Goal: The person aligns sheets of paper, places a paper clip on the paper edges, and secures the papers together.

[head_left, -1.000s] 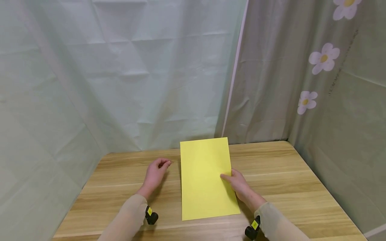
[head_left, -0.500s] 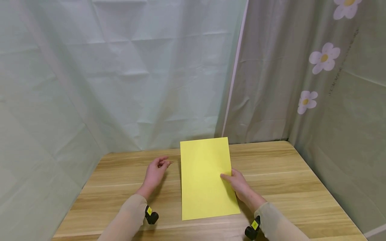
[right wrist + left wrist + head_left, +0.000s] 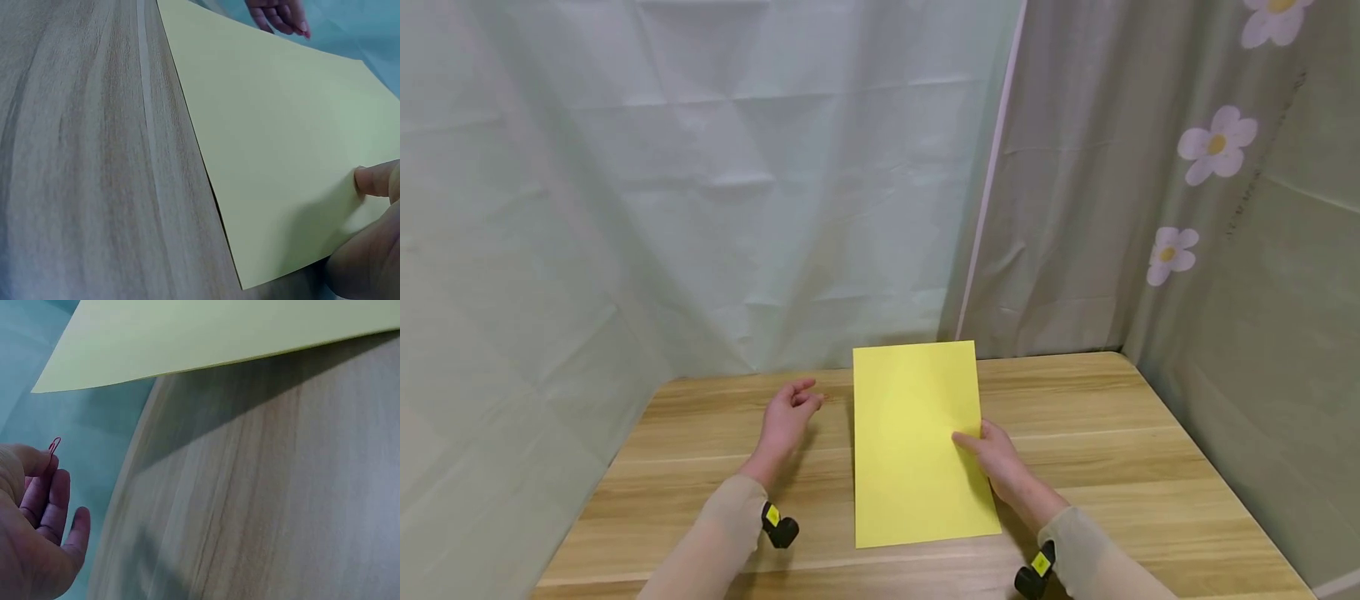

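My left hand (image 3: 786,419) pinches a small red paper clip (image 3: 55,445) between thumb and forefinger; the clip's looped end points up past the fingertips in the left wrist view. The other fingers of that hand are spread loosely. To its right is a yellow sheet of paper (image 3: 913,467), raised off the table along its left edge. My right hand (image 3: 1003,467) grips the sheet by its right edge, thumb on the front face and the other fingers hidden behind it. A gap separates the paper clip from the sheet's left edge.
A wood-grain table (image 3: 1120,467) lies under both hands. Pale curtains (image 3: 737,208) hang close behind its back edge and along both sides, with flowers (image 3: 1217,143) printed at the right. Black wrist cameras (image 3: 781,527) sit on both sleeves.
My left hand has risen slightly away from me, its fingers opening out while the thumb and forefinger keep the paper clip. The right hand and the sheet stay nearly where they were; the view shifts slightly.
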The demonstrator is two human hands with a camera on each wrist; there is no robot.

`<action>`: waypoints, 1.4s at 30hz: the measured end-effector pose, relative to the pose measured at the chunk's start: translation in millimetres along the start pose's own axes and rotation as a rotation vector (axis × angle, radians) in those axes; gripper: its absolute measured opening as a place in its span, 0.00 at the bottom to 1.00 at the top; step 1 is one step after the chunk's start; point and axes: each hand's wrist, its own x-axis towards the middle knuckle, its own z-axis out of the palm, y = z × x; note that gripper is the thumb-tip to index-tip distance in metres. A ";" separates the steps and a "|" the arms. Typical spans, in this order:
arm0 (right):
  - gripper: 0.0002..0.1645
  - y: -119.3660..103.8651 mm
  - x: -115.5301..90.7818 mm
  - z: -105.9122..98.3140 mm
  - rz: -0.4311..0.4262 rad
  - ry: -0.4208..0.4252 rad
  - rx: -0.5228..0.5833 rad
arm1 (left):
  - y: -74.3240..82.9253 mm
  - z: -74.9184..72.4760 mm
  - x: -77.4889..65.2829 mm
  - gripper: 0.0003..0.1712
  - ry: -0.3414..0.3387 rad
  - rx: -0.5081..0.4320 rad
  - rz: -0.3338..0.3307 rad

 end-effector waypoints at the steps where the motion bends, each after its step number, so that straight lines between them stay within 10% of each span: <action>1: 0.22 -0.6 -0.3 0.0 0.003 0.003 0.002 | 1.2 0.4 0.7 0.25 -0.003 -0.017 -0.008; 10: 0.21 -3.2 -1.1 -0.6 -0.006 0.029 -0.020 | 17.4 1.8 3.5 0.26 -0.066 -0.182 -0.083; 42: 0.22 -9.0 -5.0 1.1 -0.019 0.017 -0.026 | 46.3 16.3 23.5 0.29 -0.028 -0.137 -0.042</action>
